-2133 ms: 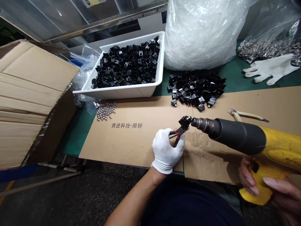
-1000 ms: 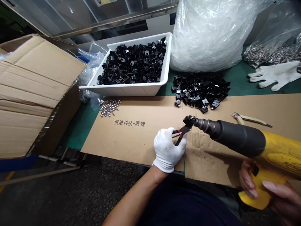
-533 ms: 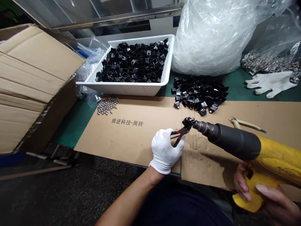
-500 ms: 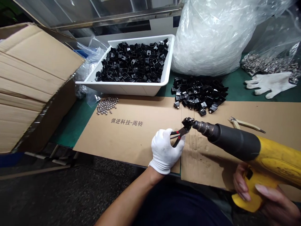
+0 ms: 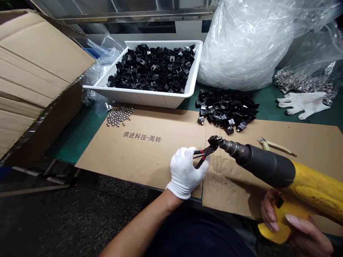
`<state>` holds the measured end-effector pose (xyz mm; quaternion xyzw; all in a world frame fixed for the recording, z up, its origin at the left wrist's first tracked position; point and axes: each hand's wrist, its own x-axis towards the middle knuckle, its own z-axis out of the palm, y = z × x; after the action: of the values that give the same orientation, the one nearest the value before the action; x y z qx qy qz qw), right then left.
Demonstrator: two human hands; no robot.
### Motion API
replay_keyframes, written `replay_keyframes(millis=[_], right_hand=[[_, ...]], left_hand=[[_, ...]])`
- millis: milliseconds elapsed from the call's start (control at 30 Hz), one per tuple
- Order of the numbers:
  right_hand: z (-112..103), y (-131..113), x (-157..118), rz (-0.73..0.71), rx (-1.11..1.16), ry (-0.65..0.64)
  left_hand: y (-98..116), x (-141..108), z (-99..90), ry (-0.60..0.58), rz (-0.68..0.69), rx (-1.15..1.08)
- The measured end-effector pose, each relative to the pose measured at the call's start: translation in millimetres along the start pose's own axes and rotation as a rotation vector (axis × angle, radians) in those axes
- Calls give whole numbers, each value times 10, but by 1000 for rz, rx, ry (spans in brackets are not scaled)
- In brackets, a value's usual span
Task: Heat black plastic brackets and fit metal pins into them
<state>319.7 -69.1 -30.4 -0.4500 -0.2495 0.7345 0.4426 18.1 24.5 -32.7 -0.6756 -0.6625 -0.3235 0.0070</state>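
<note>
My left hand (image 5: 187, 171), in a white glove, is closed round the handles of black and red pliers (image 5: 207, 151). Their jaws grip a small black part (image 5: 213, 140) with a metal piece at its right side. My bare right hand (image 5: 297, 225) is wrapped round the grip of a yellow heat gun (image 5: 316, 189). The metal nozzle (image 5: 232, 147) of the heat gun points left, its tip right beside the metal piece; whether they touch I cannot tell.
Black parts fill a white tray (image 5: 134, 96), and more lie in a pile (image 5: 227, 109). Small metal pieces (image 5: 119, 116), cutters (image 5: 278, 146), a white glove (image 5: 304, 103), plastic bags (image 5: 243, 46) and a carton (image 5: 40, 53) surround the cardboard sheet (image 5: 139, 153).
The camera view has shifted and tilted slightly. Both hands keep their holds, with the pliers and heat gun in nearly the same places relative to each other.
</note>
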Motion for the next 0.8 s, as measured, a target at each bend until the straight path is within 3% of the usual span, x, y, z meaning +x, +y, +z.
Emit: replay_keyframes(millis=[500,800], right_hand=[[-37,76,16,-58,27,-3],[-34,48,53,-98,-29,-68]], left_hand=[[23,12,-16,3,10,10],[10,1,0,26,16,16]])
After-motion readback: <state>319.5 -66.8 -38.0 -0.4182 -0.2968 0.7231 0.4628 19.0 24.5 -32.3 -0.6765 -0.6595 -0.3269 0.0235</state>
